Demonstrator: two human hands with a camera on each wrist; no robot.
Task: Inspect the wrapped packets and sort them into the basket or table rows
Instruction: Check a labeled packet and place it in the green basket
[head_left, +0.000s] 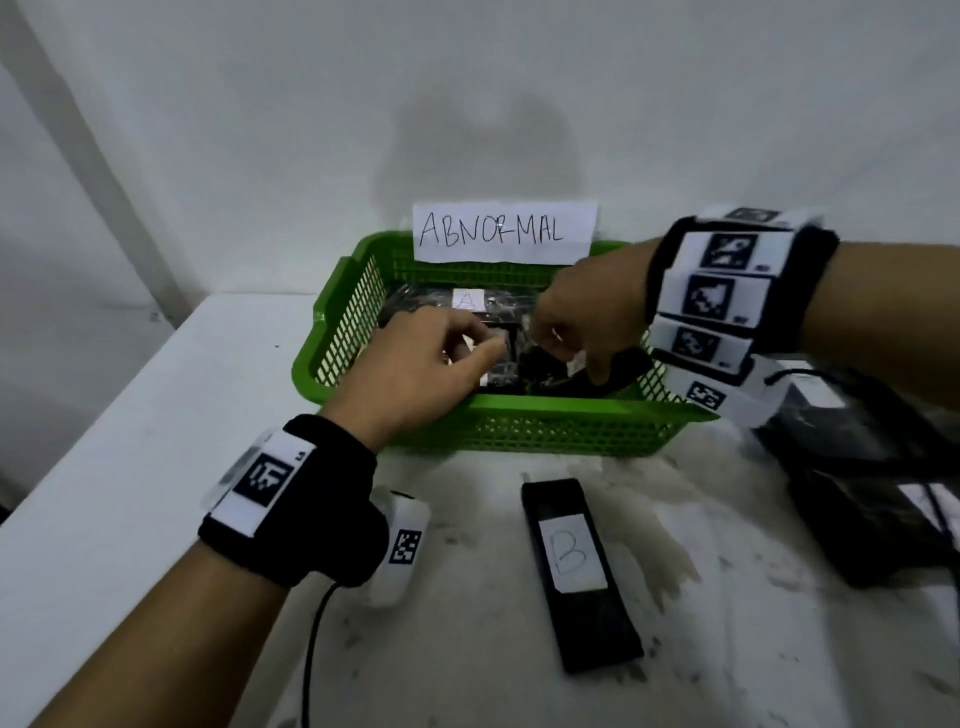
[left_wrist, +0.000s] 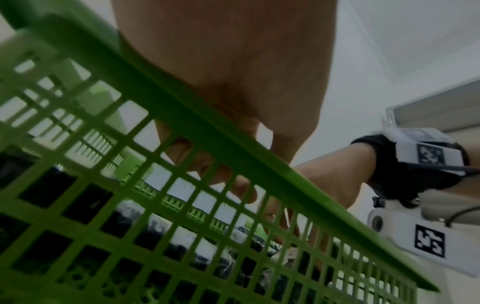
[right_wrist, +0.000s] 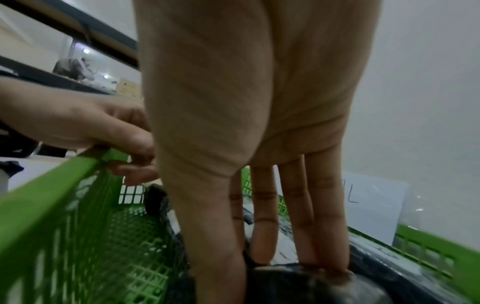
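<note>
A green mesh basket (head_left: 545, 402) with an "ABNORMAL" paper sign (head_left: 504, 231) holds several plastic-wrapped black packets, one labelled "A" (head_left: 467, 301). Both hands reach inside it. My left hand (head_left: 483, 340) pinches the edge of a wrapped packet (head_left: 501, 364) in the basket's middle between thumb and forefinger. My right hand (head_left: 576, 358) points down, with the thumb on one side and straight fingers on the other side of a black packet (right_wrist: 298, 288) at the basket's front right. A black packet labelled "B" (head_left: 571, 566) lies on the table in front of the basket.
More black packets (head_left: 862, 519) are heaped at the right of the table. The white table (head_left: 130, 441) ends at a left edge, and a grey wall stands close behind the basket. A cable hangs from my left wrist.
</note>
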